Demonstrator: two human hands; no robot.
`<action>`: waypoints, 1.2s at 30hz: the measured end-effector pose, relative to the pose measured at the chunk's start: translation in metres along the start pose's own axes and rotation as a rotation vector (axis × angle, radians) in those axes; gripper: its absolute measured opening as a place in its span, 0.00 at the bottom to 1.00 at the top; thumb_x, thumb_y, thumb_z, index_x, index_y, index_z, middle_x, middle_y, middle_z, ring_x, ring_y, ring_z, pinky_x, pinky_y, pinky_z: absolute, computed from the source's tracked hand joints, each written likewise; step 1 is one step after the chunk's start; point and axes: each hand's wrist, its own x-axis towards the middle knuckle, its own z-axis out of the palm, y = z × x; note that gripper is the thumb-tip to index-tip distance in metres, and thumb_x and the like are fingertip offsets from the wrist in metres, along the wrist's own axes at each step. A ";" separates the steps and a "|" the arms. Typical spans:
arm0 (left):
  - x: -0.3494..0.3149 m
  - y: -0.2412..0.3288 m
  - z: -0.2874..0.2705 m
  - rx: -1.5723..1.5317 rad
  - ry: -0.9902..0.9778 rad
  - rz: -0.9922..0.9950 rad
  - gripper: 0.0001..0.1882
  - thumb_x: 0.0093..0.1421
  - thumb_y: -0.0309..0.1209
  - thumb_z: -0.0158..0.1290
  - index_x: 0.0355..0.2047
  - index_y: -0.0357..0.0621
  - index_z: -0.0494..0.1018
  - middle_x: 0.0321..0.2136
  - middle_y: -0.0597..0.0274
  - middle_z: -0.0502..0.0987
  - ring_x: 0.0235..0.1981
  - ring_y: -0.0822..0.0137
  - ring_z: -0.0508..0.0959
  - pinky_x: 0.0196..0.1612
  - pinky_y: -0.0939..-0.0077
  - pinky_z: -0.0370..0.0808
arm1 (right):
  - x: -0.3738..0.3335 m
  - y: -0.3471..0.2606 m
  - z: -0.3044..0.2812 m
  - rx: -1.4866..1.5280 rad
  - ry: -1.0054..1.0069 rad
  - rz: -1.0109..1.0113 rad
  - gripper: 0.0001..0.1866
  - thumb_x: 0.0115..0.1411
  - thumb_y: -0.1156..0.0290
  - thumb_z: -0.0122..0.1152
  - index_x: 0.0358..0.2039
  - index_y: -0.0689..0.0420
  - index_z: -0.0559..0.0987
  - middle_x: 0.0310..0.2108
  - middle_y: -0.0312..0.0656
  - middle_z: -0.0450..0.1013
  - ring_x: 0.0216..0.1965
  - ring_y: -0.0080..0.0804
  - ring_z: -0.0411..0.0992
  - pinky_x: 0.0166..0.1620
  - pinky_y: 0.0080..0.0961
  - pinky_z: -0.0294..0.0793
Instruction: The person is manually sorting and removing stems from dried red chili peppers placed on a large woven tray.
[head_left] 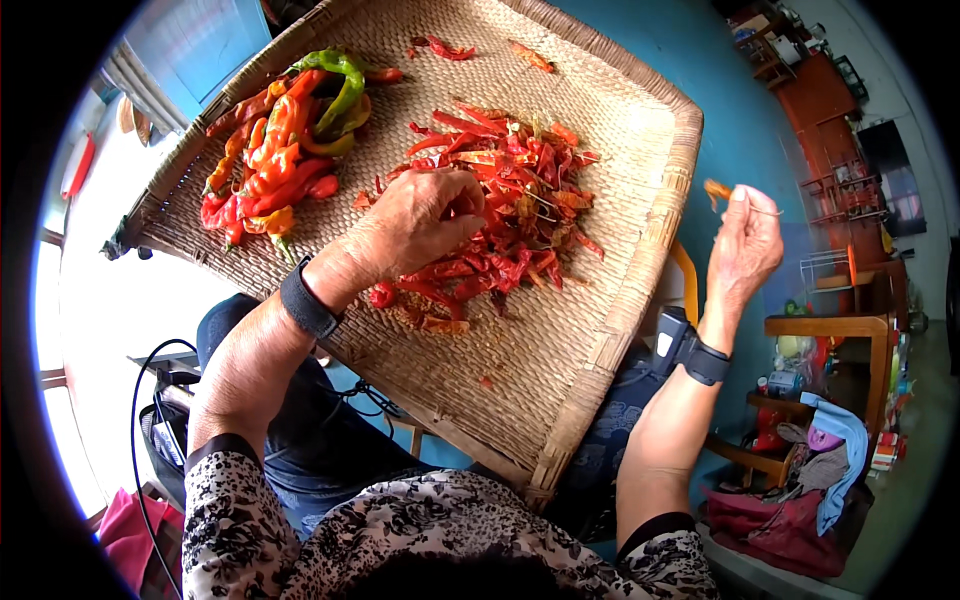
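My left hand (425,222) curls its fingers into the pile of dried red chillies (505,205) at the middle of the woven bamboo tray (560,380) on my lap. My right hand (745,245), beyond the tray's right edge, pinches a small chilli stem (718,189). Fresh red, orange and green chillies (285,140) lie at the tray's far left.

blue wall (720,90); wooden shelves (835,120); wooden chair (840,345) with clothes (835,450); bright window (60,330)

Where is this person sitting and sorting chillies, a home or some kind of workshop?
Most likely a lived-in home. The woven tray of red chillies rests on the person's lap, with wooden shelves, a wooden table and heaped clothes by the blue wall.
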 end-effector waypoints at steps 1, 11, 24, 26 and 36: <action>0.001 0.000 -0.001 -0.001 -0.002 0.001 0.07 0.58 0.28 0.56 0.33 0.38 0.72 0.26 0.58 0.78 0.29 0.68 0.80 0.34 0.72 0.76 | 0.001 0.007 -0.004 -0.028 0.031 -0.018 0.07 0.63 0.71 0.57 0.34 0.62 0.78 0.19 0.36 0.73 0.22 0.18 0.69 0.27 0.20 0.69; 0.003 0.003 -0.006 -0.092 0.099 0.030 0.10 0.60 0.32 0.57 0.37 0.38 0.74 0.29 0.62 0.77 0.32 0.73 0.77 0.37 0.75 0.75 | -0.007 0.005 -0.018 -0.557 -0.453 0.189 0.26 0.58 0.67 0.63 0.57 0.58 0.71 0.23 0.41 0.75 0.28 0.30 0.75 0.36 0.28 0.72; -0.005 0.023 0.005 -0.195 -0.012 0.248 0.08 0.57 0.30 0.59 0.35 0.41 0.74 0.29 0.58 0.78 0.33 0.62 0.80 0.38 0.70 0.76 | -0.062 -0.074 0.048 0.208 -0.833 -0.385 0.12 0.52 0.81 0.62 0.38 0.61 0.75 0.34 0.48 0.71 0.32 0.47 0.75 0.34 0.37 0.75; -0.007 0.027 0.003 -0.185 0.019 0.273 0.09 0.57 0.29 0.60 0.35 0.40 0.74 0.29 0.59 0.77 0.33 0.63 0.80 0.38 0.71 0.76 | -0.062 -0.074 0.048 0.213 -0.846 -0.387 0.09 0.52 0.81 0.61 0.35 0.61 0.75 0.32 0.48 0.71 0.32 0.48 0.75 0.34 0.38 0.75; 0.001 -0.001 0.007 -0.687 0.087 0.056 0.10 0.64 0.29 0.54 0.44 0.43 0.69 0.34 0.70 0.74 0.37 0.79 0.74 0.42 0.82 0.73 | -0.033 -0.042 0.022 0.340 -0.490 0.143 0.05 0.62 0.74 0.58 0.34 0.62 0.75 0.23 0.35 0.74 0.25 0.18 0.71 0.29 0.19 0.71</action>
